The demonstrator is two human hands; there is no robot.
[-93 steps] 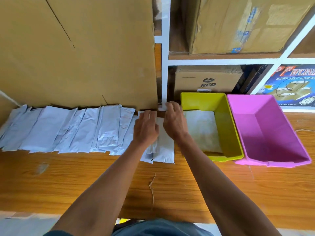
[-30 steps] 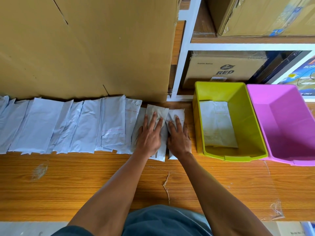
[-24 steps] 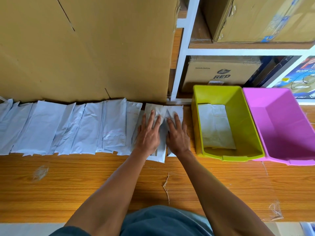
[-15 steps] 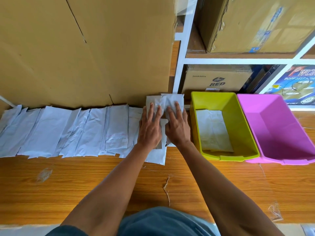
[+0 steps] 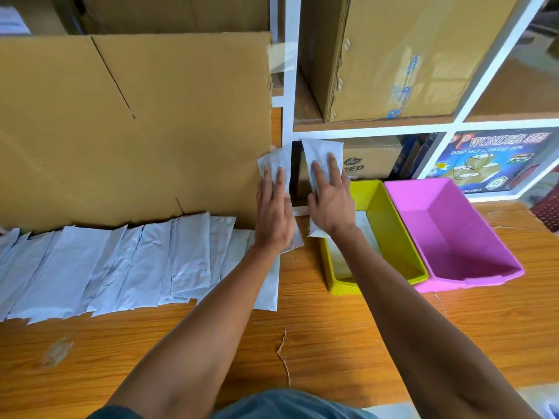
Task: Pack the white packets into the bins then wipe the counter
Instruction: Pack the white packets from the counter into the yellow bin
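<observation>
A large flat cardboard sheet (image 5: 133, 125) stands upright at the back left, a dark slit cut slanting across its upper half. Right of it rises a white shelf frame (image 5: 287, 86). On the upper shelf sits a big taped carton (image 5: 393, 55). Below it a smaller box (image 5: 372, 160) printed "RED" stands beside a blue tape pack (image 5: 496, 160) marked "WONDER". A torn strip of clear tape (image 5: 283, 355) clings to the wood near the front.

The big cardboard sheet (image 5: 136, 125) blocks the back. The pink bin (image 5: 453, 237) is open on top, and the tabletop (image 5: 332, 343) in front is bare.
</observation>
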